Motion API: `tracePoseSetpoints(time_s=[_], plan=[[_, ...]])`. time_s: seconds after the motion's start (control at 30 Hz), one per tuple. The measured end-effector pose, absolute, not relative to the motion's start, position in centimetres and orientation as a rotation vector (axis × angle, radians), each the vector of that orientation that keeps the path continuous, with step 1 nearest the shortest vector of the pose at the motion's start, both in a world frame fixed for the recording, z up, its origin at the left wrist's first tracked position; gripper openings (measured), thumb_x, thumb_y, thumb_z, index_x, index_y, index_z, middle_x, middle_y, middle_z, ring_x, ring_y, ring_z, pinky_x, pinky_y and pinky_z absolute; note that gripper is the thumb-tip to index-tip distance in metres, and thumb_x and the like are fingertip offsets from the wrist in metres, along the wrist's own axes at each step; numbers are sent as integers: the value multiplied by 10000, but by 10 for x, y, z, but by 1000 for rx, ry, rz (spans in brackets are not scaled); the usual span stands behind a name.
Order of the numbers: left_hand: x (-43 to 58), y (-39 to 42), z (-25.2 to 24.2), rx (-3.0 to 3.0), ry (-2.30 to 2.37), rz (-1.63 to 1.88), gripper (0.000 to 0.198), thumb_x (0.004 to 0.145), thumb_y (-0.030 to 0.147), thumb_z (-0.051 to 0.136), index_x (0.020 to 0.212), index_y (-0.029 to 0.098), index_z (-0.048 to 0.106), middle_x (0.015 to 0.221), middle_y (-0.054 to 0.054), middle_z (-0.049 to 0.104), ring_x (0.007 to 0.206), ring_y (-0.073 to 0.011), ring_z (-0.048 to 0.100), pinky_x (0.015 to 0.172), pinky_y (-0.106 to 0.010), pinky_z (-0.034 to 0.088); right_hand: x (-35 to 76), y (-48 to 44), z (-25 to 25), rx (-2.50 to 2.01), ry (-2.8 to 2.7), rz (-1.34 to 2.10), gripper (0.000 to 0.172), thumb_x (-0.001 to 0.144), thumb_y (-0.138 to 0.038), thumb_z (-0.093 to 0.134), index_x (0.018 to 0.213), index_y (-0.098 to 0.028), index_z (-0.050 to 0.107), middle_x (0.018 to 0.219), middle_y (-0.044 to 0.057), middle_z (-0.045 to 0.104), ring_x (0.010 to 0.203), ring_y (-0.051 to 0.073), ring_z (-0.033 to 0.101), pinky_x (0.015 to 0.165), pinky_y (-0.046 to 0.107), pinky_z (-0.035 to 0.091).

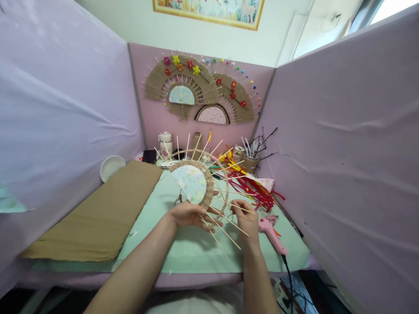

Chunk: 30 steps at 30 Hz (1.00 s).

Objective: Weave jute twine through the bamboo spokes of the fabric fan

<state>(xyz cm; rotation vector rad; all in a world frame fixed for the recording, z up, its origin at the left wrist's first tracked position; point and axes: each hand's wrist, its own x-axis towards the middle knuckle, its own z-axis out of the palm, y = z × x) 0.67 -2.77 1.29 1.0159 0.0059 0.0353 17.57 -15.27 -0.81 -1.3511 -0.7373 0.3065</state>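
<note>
A half-round woven fan (209, 187) with a pale floral centre (191, 183) is held up over the table, its thin wooden sticks (234, 225) fanning outward. Twine runs around the inner band and again in an outer ring across the sticks. My left hand (193, 215) grips the fan from below, fingers behind the sticks. Close to the fan's right side, my right hand (244, 214) is closed with its fingertips pinched by the outer ring; a thin strand of twine seems to run from them, though the pinch is partly hidden.
A pink glue gun (273, 235) lies at right, its cord dropping off the edge. Brown cardboard (98, 209) covers the left side. Red and yellow pipe cleaners (252, 187), a pot of tools (250, 163), a twine spool (197, 141) and a white jar (165, 144) stand behind. Finished fans (183, 69) hang on the panel.
</note>
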Motion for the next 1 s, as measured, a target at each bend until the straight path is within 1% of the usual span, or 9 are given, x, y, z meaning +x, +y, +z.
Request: tracePoseSetpoints(time_s=[0.1,0.23,0.47,0.6,0.67,0.77,0.83,0.93,1.0], plan=[[10,-26,10,907,-14,114,682,781,93,531,1417,236,331,1200,-145,641,1099,-327,609,890,-467,472,173,-139,-11,-1281,-710,363,290,702,-446,670,683,-159,633,549,-10,555,520,126,489,508,248,405],[10,-25,11,823,-29,101,641,781,109,524,1392,224,365,1198,-148,641,1089,-328,614,791,-396,520,174,-134,-13,-1187,-760,425,257,721,-417,668,699,-165,622,563,-23,535,536,120,473,528,245,389],[10,-28,12,824,-28,47,641,780,113,515,1393,217,364,1160,-156,655,1020,-313,651,738,-383,538,165,-132,-3,-1189,-775,407,226,741,-387,662,701,-165,638,587,-24,545,567,117,473,548,235,383],[9,-24,9,807,-22,79,646,774,94,493,1395,216,360,1170,-156,650,1051,-314,635,730,-381,537,169,-134,-8,-1212,-740,380,232,737,-385,672,709,-158,633,560,-30,525,553,116,465,551,238,380],[9,-23,9,814,-24,78,652,769,79,485,1394,214,358,1196,-159,638,1078,-320,620,752,-400,529,172,-135,-12,-1214,-722,382,237,722,-386,685,718,-154,634,563,-27,529,549,118,468,546,241,379],[9,-23,9,827,-30,75,644,760,70,486,1382,195,376,1203,-153,637,1103,-318,606,854,-455,488,174,-135,-17,-1201,-676,378,247,702,-393,702,721,-156,632,571,-29,531,545,115,461,537,241,373],[10,-24,8,834,-27,72,636,753,70,497,1370,185,395,1206,-148,637,1110,-317,601,899,-462,461,174,-134,-18,-1188,-652,379,255,691,-402,710,718,-161,631,562,-36,520,533,109,444,522,237,362],[11,-22,4,831,-35,37,621,739,80,520,1342,193,429,1233,-146,621,1115,-328,596,872,-435,475,172,-134,-17,-1164,-665,377,274,687,-423,710,728,-162,635,565,-38,520,532,105,432,520,237,361],[12,-21,2,820,-56,15,589,731,86,532,1305,203,468,1254,-144,607,1124,-339,588,840,-421,490,171,-135,-15,-1156,-666,360,288,690,-436,703,745,-160,639,599,-24,545,556,112,451,537,244,378]])
